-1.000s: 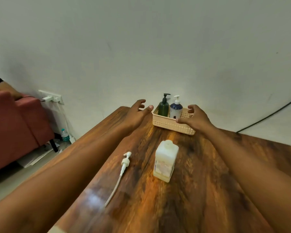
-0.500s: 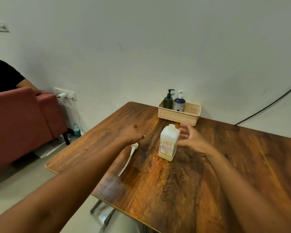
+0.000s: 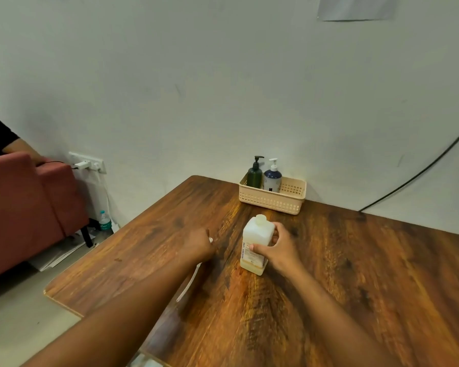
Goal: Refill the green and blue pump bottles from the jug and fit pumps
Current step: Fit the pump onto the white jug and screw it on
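Observation:
A white capped jug [image 3: 256, 235] stands upright mid-table, and my right hand [image 3: 274, 250] is wrapped around its right side, thumb across the label. My left hand [image 3: 199, 243] lies curled over the head of a loose white pump whose long tube [image 3: 187, 284] trails toward me on the table; whether the fingers grip it is hidden. At the far edge, a dark green pump bottle [image 3: 254, 176] and a blue pump bottle [image 3: 272, 177] stand side by side in the left end of a beige basket [image 3: 276, 201], both with pumps on.
The wooden table [image 3: 355, 274] meets the white wall at the back; its left edge drops to the floor. A red sofa [image 3: 24, 207] with a person's arm, a wall socket [image 3: 86, 162], a water bottle [image 3: 104, 221] and a black cable [image 3: 419, 170] are nearby.
Both hands drew back from the basket toward me. The right hand closed on the jug; the left hand settled over the loose pump's head. The view also pulled back.

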